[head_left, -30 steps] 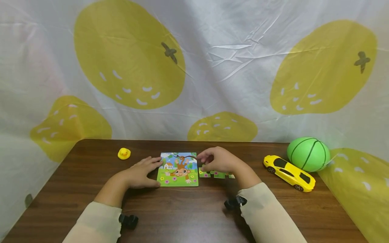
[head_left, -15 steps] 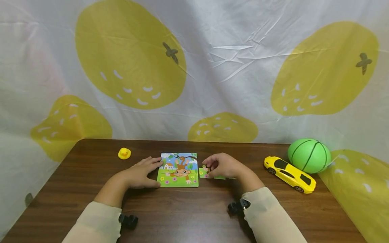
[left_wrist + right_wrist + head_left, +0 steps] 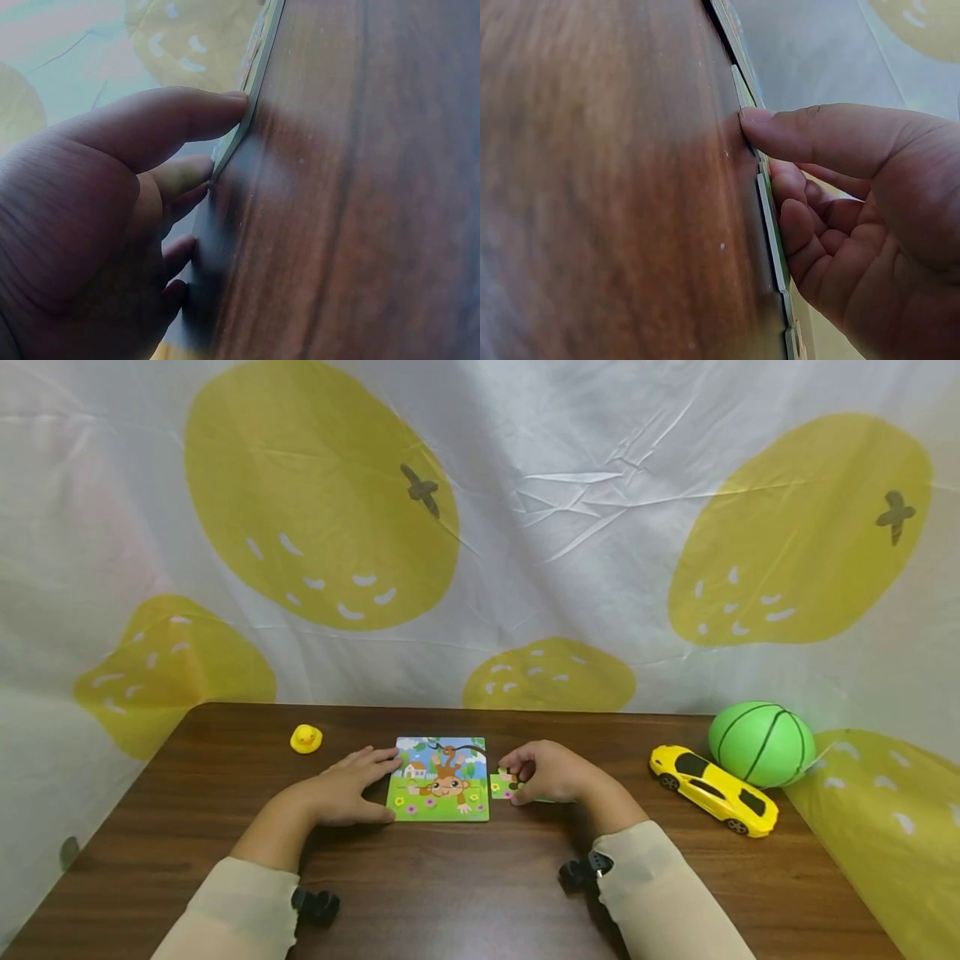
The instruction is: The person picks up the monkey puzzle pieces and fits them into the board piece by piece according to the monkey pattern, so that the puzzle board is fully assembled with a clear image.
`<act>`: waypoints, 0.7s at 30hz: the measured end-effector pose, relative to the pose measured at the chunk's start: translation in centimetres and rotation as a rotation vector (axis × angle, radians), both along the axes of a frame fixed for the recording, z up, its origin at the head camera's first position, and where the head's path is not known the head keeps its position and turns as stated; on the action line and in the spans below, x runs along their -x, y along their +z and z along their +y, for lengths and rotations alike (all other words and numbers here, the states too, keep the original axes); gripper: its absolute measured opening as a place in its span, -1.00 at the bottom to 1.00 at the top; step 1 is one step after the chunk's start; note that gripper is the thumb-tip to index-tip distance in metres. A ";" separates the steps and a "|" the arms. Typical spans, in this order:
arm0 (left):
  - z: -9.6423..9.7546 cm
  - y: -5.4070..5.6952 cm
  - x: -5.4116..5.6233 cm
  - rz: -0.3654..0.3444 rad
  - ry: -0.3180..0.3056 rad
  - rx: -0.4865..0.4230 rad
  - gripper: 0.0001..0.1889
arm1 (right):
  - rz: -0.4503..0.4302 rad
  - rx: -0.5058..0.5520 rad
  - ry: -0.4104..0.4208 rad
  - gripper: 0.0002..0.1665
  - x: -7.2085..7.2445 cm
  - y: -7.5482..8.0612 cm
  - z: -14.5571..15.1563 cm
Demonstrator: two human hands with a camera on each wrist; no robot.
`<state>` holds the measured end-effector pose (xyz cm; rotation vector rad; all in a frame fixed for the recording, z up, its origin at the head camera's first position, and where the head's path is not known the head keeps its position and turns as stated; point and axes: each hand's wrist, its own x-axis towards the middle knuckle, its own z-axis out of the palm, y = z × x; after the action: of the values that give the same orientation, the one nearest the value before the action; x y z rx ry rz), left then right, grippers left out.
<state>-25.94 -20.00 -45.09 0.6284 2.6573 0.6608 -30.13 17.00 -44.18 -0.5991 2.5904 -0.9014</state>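
Note:
A square jigsaw puzzle (image 3: 446,777) with a monkey, a house and a flowery lawn lies flat on the table. My left hand (image 3: 347,789) touches its left side with fingers spread; in the left wrist view the thumb (image 3: 214,111) meets the puzzle's edge. Just right of the puzzle, my right hand (image 3: 557,772) pinches a green flowered puzzle piece (image 3: 499,786) between thumb and curled fingers, partly covering it. The right wrist view shows the thumb at this piece's near edge. More green pieces (image 3: 772,229) lie in a row beyond it, mostly hidden under the right hand.
On the brown wooden table (image 3: 450,893), a yellow rubber duck (image 3: 306,739) sits at the back left. A yellow toy car (image 3: 712,789) and a green ball (image 3: 761,743) stand on the right. A lemon-print cloth (image 3: 525,585) hangs behind the table.
My right hand has drawn slightly away from the puzzle's right edge and lowered onto the nearest piece, with its thumb now at the piece's near edge. The left hand keeps its place.

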 end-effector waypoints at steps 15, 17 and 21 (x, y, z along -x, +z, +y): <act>-0.2 -0.4 0.1 0.019 -0.006 -0.002 -0.02 | 0.072 -0.018 0.048 -0.39 -0.6 1.1 -0.5; -0.2 -0.4 0.1 0.015 -0.004 -0.001 -0.02 | 0.076 0.001 0.067 -0.38 -0.7 1.2 -0.8; -0.1 -0.2 0.0 0.008 0.000 0.002 -0.02 | 0.057 0.049 0.104 -0.36 -1.3 1.5 -2.1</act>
<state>-25.95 -20.14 -45.30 0.6318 2.6649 0.6574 -28.83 14.86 -42.71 -0.7766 2.5667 -0.9296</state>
